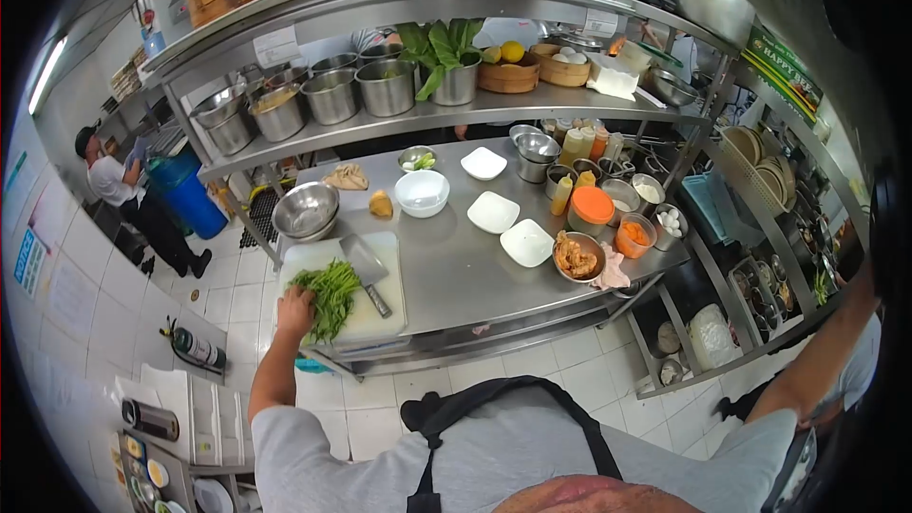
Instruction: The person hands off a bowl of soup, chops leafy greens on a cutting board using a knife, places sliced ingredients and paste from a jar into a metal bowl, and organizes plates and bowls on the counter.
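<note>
My left hand (296,311) is at the left side of a heap of chopped leafy greens (332,299), its fingers curled against them. The greens lie on a white cutting board (388,252) at the table's left end. A cleaver (366,266) rests flat on the board, right of the greens, its handle toward me and nobody holding it. My right arm (822,356) stretches far out to the right. Its hand is lost beyond the dark edge of the view.
Behind the board stand steel bowls (306,211) and a white bowl (422,193). White square dishes (493,213) sit mid-table. Further right are a bowl of browned food (578,256), an orange-lidded tub (591,206) and sauce bottles. A shelf (446,123) with steel pots crosses above. Another person (123,180) stands far left.
</note>
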`<action>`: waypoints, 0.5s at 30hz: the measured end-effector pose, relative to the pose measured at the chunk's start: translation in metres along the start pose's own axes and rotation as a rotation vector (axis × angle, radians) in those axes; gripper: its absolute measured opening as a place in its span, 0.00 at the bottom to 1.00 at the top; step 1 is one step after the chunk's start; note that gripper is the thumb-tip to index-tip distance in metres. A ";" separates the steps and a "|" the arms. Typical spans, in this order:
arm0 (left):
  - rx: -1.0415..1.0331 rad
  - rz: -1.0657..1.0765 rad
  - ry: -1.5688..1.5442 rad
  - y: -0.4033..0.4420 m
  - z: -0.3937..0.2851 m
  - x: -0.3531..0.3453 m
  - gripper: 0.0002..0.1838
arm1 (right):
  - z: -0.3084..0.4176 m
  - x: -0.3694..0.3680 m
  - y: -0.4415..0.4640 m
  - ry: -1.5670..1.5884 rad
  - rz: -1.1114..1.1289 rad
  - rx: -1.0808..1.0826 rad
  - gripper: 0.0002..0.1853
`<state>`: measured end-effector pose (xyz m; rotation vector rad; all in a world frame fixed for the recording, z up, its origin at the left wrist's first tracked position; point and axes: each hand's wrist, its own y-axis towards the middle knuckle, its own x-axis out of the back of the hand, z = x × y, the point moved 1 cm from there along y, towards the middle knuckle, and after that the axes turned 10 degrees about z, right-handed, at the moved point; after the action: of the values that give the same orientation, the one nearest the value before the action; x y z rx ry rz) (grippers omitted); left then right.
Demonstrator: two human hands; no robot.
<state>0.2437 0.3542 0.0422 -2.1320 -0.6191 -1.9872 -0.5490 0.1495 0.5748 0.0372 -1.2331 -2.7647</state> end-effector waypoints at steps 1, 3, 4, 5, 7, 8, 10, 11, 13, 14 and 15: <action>-0.013 -0.006 0.000 0.001 0.002 0.002 0.16 | 0.008 -0.021 0.018 -0.009 0.020 0.024 0.32; -0.034 0.000 -0.019 0.004 0.007 0.001 0.15 | 0.024 -0.062 0.060 -0.020 0.049 0.067 0.35; -0.047 -0.007 -0.021 0.002 0.010 0.002 0.15 | 0.029 -0.083 0.082 -0.023 0.061 0.087 0.37; -0.051 -0.002 -0.023 0.003 0.012 0.002 0.15 | 0.033 -0.104 0.105 -0.031 0.071 0.111 0.38; -0.063 -0.009 -0.034 0.003 0.014 0.002 0.14 | 0.036 -0.146 0.157 -0.043 0.076 0.137 0.41; -0.045 -0.020 -0.064 0.005 0.014 0.001 0.13 | 0.034 -0.165 0.187 -0.049 0.073 0.149 0.42; -0.028 -0.035 -0.094 0.004 0.017 0.000 0.12 | 0.010 -0.189 0.256 -0.065 0.075 0.223 0.44; 0.000 -0.076 -0.141 0.006 0.017 -0.002 0.12 | -0.012 -0.194 0.296 -0.084 0.086 0.295 0.46; 0.074 -0.141 -0.248 0.005 0.021 -0.008 0.12 | -0.044 -0.207 0.359 -0.098 0.012 0.222 0.44; 0.080 -0.144 -0.255 0.008 0.018 -0.006 0.12 | -0.057 -0.202 0.390 -0.133 0.038 0.165 0.43; 0.109 -0.213 -0.260 0.006 0.016 0.000 0.12 | -0.073 -0.199 0.409 -0.134 0.044 0.160 0.43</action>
<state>0.2606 0.3548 0.0414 -2.3616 -1.0107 -1.7343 -0.3078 -0.1532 0.8251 -0.1623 -1.4669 -2.6627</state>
